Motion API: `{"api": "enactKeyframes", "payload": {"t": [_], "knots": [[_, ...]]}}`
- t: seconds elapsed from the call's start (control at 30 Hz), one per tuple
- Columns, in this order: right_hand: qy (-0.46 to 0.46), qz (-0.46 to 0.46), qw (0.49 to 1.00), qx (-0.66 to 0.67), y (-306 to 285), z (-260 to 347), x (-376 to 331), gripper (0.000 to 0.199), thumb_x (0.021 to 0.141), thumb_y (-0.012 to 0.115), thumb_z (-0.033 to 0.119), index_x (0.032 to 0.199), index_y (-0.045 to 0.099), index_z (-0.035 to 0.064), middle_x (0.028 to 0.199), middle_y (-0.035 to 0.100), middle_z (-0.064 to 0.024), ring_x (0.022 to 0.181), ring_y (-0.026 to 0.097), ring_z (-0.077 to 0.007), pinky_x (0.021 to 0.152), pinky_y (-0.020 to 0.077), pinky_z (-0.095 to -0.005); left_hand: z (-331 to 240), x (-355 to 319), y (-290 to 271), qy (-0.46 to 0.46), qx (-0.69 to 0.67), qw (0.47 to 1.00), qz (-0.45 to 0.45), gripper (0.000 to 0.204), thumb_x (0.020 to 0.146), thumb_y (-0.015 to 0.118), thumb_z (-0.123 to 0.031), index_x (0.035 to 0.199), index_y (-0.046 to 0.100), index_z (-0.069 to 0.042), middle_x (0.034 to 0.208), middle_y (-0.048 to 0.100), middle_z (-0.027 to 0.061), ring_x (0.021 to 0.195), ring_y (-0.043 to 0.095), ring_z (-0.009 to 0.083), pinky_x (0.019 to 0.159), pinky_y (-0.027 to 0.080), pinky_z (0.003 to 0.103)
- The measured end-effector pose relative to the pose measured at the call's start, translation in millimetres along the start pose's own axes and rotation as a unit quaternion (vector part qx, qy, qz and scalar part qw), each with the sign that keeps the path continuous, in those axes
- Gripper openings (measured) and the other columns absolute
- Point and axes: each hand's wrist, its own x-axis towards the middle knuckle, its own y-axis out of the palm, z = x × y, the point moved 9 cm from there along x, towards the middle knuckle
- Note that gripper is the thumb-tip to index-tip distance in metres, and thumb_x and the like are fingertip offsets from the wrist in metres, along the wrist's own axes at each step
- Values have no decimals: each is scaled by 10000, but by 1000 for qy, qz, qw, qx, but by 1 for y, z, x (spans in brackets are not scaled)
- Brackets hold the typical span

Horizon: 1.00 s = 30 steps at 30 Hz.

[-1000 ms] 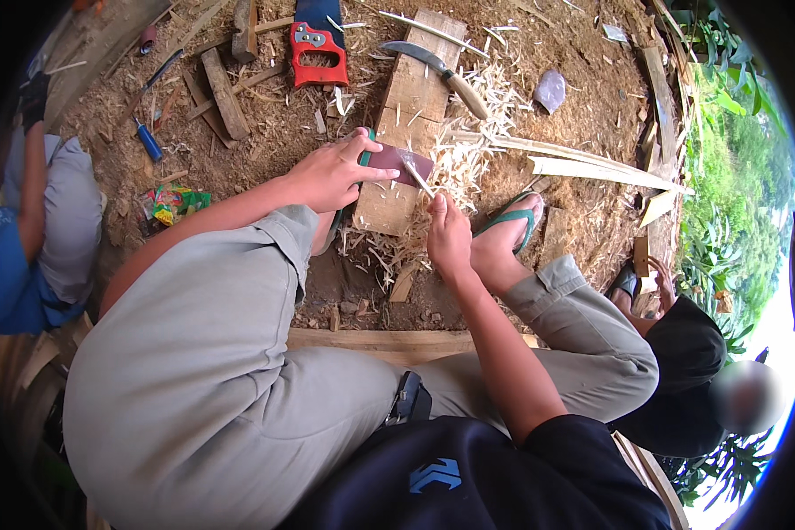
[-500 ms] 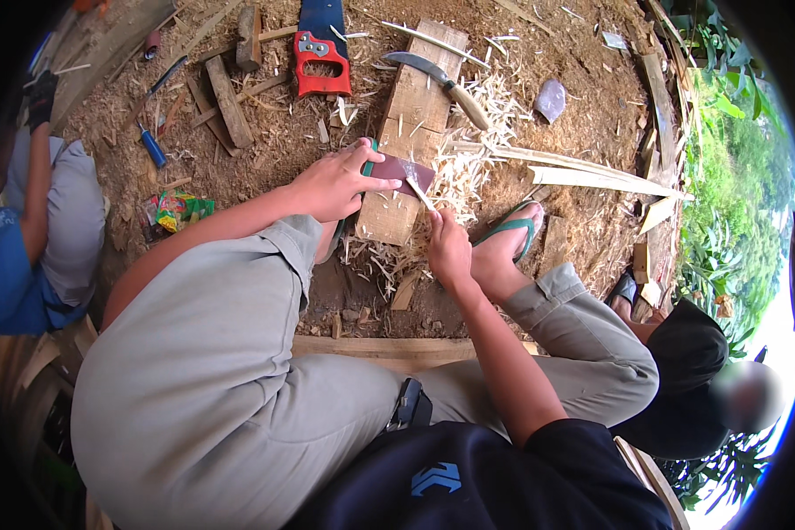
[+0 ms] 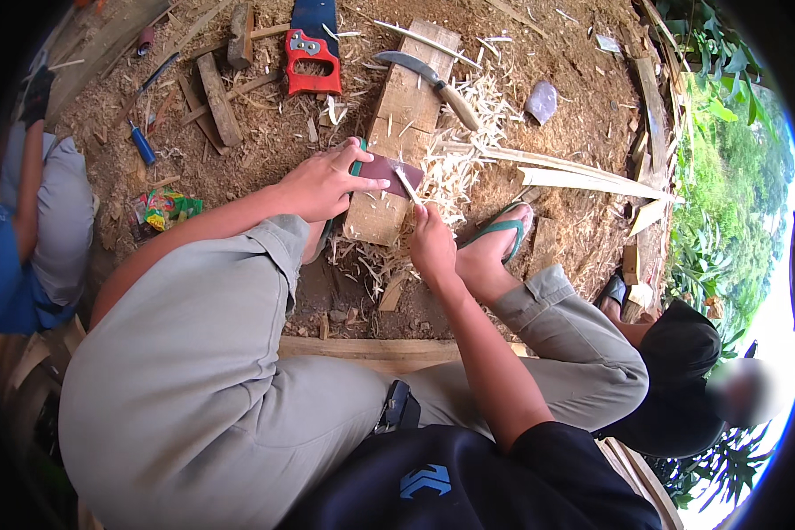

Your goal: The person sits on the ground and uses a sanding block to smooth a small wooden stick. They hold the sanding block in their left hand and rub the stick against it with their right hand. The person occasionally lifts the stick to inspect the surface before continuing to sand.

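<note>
Right fingers (image 3: pixel 423 217) pinch a pale stick (image 3: pixel 407 185), left fingers (image 3: pixel 373 185) spread on a brown sheet (image 3: pixel 382 169), the shirt (image 3: pixel 512 477) bearing a blue emblem (image 3: pixel 425 481).

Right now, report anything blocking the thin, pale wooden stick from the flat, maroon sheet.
Nothing visible: the stick, in the bare right hand, overlaps the sheet; the bare left hand covers only part of its left side.

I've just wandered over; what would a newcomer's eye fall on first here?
Probably the bright red-handled saw, lying on the littered ground left of the wooden board. Next, the curved knife on the board's far part, its handle reaching toward the pale shavings at the right. Nearer, the left hand rests on a dark reddish sheet, while the right hand holds a thin pale stick over it.
</note>
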Motion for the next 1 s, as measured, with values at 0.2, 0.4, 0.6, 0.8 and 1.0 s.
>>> {"api": "enactKeyframes", "payload": {"t": [0.2, 0.4, 0.6, 0.8, 1.0], "knots": [[-5, -24, 1000, -9, -3, 1, -3, 349, 1099, 402, 383, 1085, 605, 99, 921, 708, -267, 925, 659, -518, 817, 474, -612, 5, 1, 0, -12, 9, 1000, 14, 668, 816, 663, -6, 1394, 640, -340, 1443, 439, 128, 1420, 442, 381, 1150, 446, 479], [-3, -59, 996, -60, -13, 14, 0, 341, 1084, 434, 406, 1071, 631, 128, 943, 729, -209, 938, 659, -493, 824, 472, -589, 2, 3, -2, -11, -18, 1000, 16, 656, 820, 654, -17, 1387, 647, -347, 1455, 451, 130, 1457, 408, 379, 1146, 444, 487], [16, -62, 995, -80, -10, -6, -8, 337, 1081, 447, 410, 1054, 630, 128, 974, 735, -182, 985, 643, -468, 824, 453, -580, 5, -1, -1, 0, 6, 1000, -6, 653, 816, 661, -19, 1384, 649, -340, 1439, 468, 135, 1439, 429, 393, 1170, 428, 490], [28, -49, 998, -33, -12, 3, -5, 345, 1077, 456, 422, 1103, 650, 137, 1009, 737, -186, 997, 650, -471, 878, 478, -572, 5, 0, -1, -1, 1, 1000, 7, 677, 809, 665, -13, 1394, 636, -352, 1468, 435, 139, 1418, 450, 390, 1149, 446, 485], [14, -61, 998, -21, -16, -2, 0, 341, 1059, 497, 417, 1063, 680, 130, 951, 736, -203, 950, 659, -493, 836, 492, -576, 4, 4, -1, -5, -20, 1000, 19, 670, 820, 681, -29, 1405, 628, -349, 1445, 443, 131, 1435, 427, 382, 1145, 450, 493]]}}
